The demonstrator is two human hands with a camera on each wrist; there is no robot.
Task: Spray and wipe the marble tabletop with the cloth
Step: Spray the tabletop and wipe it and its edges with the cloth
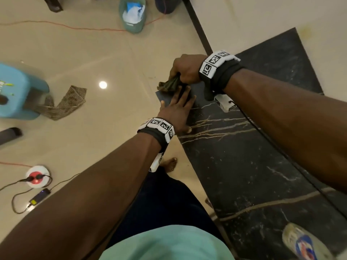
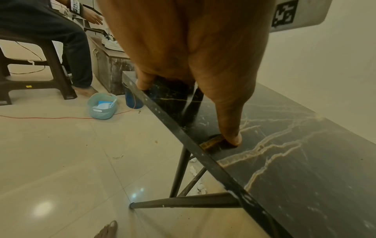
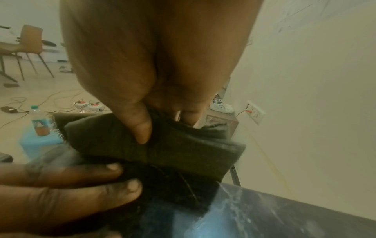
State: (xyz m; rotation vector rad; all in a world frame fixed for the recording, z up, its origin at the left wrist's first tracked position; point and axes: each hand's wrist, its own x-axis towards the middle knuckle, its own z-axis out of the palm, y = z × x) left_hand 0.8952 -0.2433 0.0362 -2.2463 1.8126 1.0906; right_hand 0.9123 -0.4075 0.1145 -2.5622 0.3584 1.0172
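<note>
Right now my right hand (image 1: pixel 185 69) has its grip clamped on the cloth (image 1: pixel 169 85): in the right wrist view the thumb (image 3: pixel 140 127) pins a folded dark wad against the curled fingers. That wad sits at the far corner of the counter (image 1: pixel 244 166), in the middle of the head view, just above the dark marble; I cannot tell whether its underside is touching the surface.

My left hand (image 1: pixel 177 109) lies flat, fingers straight, palm down on the counter immediately below the cloth, fingertips almost against it. So the cloth is just beyond the left fingertips and under the right hand, which is plainly the one doing the work. The counter's long axis runs from that corner down to the lower right of the frame, and I judge the coming wipe must travel that way, back toward me. The left hand lies across the start of that path and would have to lift or slide aside.

Further along, at the lower right edge, a bottle (image 1: pixel 304 243) stands on the marble, blurred, possibly the sprayer. Off the counter, upper left, are a checked rag (image 1: pixel 65 104) and a blue stool (image 1: pixel 18 91).
</note>
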